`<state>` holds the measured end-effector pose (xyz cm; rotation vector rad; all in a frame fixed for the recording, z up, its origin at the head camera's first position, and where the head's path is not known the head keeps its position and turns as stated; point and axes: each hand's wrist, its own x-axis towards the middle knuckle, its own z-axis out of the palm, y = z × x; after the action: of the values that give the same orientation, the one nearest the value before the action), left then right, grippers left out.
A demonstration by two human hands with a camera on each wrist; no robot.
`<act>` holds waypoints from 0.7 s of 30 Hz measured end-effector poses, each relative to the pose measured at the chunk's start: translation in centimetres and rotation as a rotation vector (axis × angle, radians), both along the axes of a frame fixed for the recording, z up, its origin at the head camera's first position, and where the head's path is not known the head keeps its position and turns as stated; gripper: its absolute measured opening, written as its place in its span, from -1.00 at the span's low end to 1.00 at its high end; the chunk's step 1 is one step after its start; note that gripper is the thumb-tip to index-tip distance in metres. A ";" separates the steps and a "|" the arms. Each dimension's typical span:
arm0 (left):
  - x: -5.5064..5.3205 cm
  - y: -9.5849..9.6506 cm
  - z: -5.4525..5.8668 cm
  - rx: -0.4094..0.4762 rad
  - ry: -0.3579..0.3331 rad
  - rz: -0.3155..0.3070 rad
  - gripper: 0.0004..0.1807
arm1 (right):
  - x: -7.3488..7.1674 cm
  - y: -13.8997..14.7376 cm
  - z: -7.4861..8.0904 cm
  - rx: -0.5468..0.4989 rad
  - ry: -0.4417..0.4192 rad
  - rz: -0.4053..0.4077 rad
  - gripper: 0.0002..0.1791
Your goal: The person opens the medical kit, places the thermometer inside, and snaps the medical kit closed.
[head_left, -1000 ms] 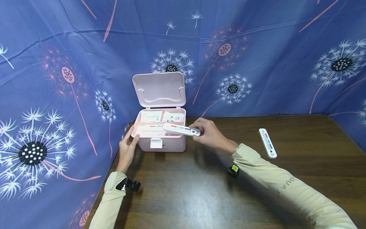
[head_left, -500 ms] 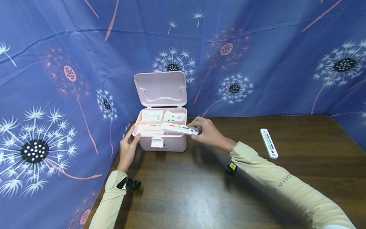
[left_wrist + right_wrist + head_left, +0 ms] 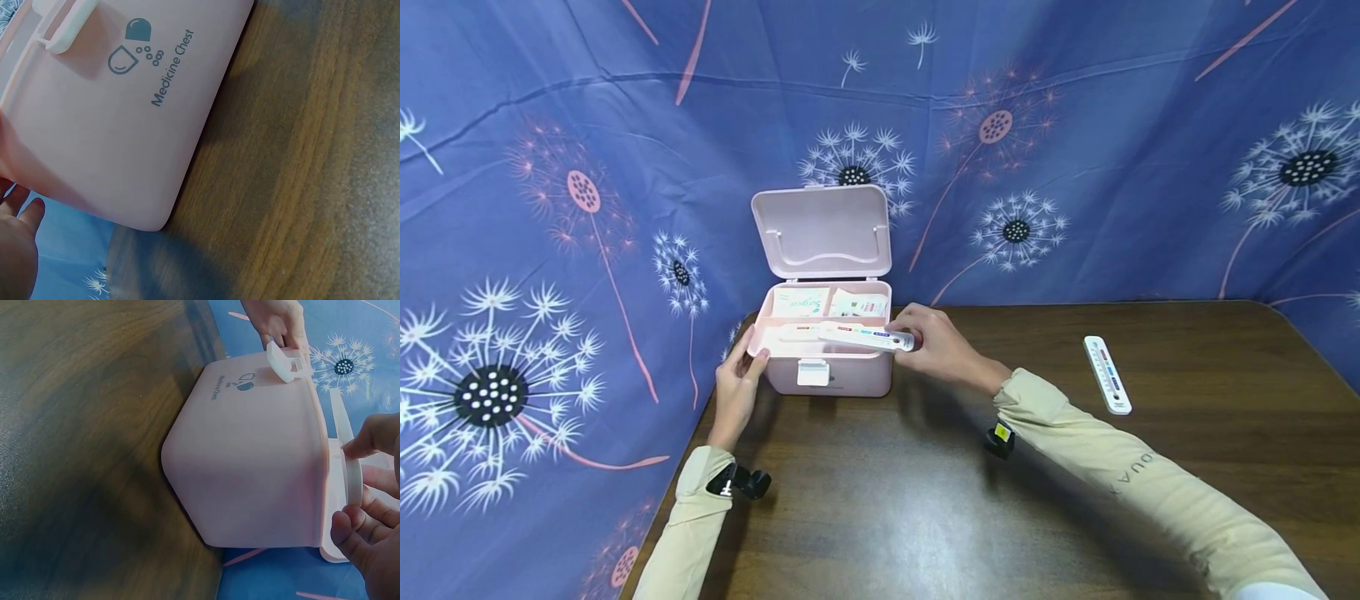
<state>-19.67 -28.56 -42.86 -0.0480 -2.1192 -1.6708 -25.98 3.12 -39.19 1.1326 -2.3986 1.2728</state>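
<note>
A blue cloth [image 3: 1075, 208] printed with white and pink dandelions [image 3: 1309, 167] hangs behind and left of the dark brown wooden surface [image 3: 880, 483], which reflects light near the front. A thermometer [image 3: 1107, 375] lies slantwise towards its right.

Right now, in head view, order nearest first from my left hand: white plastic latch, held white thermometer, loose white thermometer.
1. White plastic latch, front of pink box.
2. Held white thermometer, in your right hand.
3. Loose white thermometer, far right.

The box [image 3: 865, 380] is pale pink, the thermometers [image 3: 861, 335] white, the cloth [image 3: 1105, 158] dandelion-patterned blue
</note>
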 end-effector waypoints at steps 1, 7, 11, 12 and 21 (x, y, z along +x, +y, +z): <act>0.0 0.0 0.0 0.000 -0.002 0.002 -0.43 | 0.0 0.0 0.0 0.003 0.001 0.000 -0.62; 0.1 0.1 0.2 0.000 -0.013 0.007 -0.44 | -0.2 -0.4 -0.1 0.004 0.023 0.004 -0.63; 0.1 0.1 0.2 0.003 -0.007 0.007 -0.44 | -0.2 -0.8 -0.2 0.014 0.028 0.006 -0.63; 0.1 0.1 0.2 0.004 -0.005 0.006 -0.44 | -0.2 -0.8 -0.2 0.016 0.026 0.007 -0.63; 0.1 0.1 0.0 0.005 0.010 0.005 -0.44 | -0.4 -1.4 -0.2 0.028 0.027 0.017 -0.65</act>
<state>-19.62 -28.49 -42.84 -0.0485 -2.1059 -1.6697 -26.35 1.70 -39.34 1.1730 -2.3992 1.2246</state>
